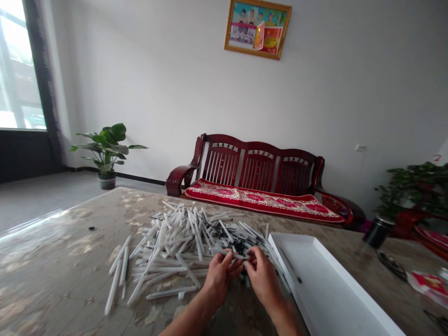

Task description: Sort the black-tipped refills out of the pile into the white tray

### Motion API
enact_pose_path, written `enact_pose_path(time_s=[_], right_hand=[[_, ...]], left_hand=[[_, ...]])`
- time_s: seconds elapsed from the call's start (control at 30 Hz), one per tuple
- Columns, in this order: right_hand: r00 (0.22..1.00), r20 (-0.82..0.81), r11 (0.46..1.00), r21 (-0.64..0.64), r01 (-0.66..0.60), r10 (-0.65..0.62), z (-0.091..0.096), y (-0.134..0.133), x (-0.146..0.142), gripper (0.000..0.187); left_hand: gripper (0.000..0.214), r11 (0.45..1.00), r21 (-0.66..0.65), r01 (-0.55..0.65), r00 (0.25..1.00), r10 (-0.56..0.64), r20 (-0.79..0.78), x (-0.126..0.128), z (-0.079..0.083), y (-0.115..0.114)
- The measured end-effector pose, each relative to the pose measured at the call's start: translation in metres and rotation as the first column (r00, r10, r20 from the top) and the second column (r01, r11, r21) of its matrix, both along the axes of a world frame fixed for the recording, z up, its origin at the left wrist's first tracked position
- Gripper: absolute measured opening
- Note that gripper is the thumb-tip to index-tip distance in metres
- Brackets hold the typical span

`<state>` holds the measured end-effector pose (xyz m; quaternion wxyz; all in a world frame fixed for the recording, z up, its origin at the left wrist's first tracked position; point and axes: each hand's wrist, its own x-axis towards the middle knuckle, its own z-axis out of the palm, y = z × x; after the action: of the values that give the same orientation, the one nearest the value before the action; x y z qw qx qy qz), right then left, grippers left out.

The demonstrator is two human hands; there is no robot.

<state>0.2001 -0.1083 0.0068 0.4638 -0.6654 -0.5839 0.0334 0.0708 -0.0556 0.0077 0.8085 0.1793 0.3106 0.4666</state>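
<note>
Left hand point(220, 275) and right hand point(262, 275), both bare, are working right at the near edge of a tangled heap of thin white plastic sticks point(182, 252)! The left fingers point(229, 261) pinch one thin white stick point(234, 255); the right fingers point(254, 263) curl in beside it, any grip hidden. Dark bits point(241, 246) in the heap stay hard to make out. A shallow white rectangular tray point(315, 280) sits just right of the heap, cut off by the frame.

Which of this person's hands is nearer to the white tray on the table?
The right hand is nearer, just left of the white tray and close to its edge. The left hand is farther away, beyond the right hand.
</note>
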Motion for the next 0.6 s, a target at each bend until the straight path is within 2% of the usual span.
enact_pose_path(time_s=[0.2, 0.37, 0.47, 0.6], right_hand=[[0.989, 0.147, 0.997, 0.08, 0.017, -0.028, -0.006, -0.002, 0.0, 0.024], [0.973, 0.231, 0.987, 0.159, -0.036, -0.002, -0.007, -0.003, 0.001, 0.027], [0.983, 0.182, 0.982, 0.183, -0.055, 0.021, -0.011, -0.002, 0.001, 0.026], [0.999, -0.014, 0.985, 0.169, -0.034, 0.036, -0.018, 0.0, 0.003, 0.022]], left_hand=[[0.021, 1.0, 0.022, 0.019, 1.0, -0.019, -0.014, 0.0, -0.004, -0.001], [0.025, 0.998, 0.052, 0.023, 1.0, -0.023, -0.004, 0.001, -0.009, 0.0], [0.026, 0.998, 0.063, 0.029, 1.0, -0.03, 0.01, 0.001, -0.009, 0.0], [0.023, 0.999, 0.035, 0.033, 0.999, -0.033, 0.013, 0.001, -0.008, -0.001]])
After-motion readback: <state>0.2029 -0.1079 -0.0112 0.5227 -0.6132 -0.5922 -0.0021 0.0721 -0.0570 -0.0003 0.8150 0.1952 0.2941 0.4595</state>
